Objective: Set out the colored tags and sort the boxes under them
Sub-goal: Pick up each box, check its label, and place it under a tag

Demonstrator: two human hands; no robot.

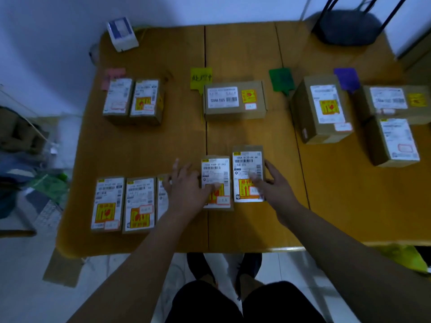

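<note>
Table (247,231): wooden top, four colored tags lined up along the far side.
Pink tag (111,76): far left, with two small boxes (133,100) side by side right below it.
Yellow tag (200,78): middle, one wide box (235,100) just to its right and below.
Green tag (281,80): nothing sits directly under it.
Purple tag (346,78): three boxes (326,108) bunched around it at the far right.
Near row: two boxes (123,203) at the left edge, a third mostly hidden behind the left arm.
Left hand (186,185): fingers spread, thumb laid on the label of a small box (215,180).
Right hand (276,186): wrapped around the right side of the neighbouring box (247,173), fingers over its label.
Those two boxes: touching each other, near the front middle.
</note>
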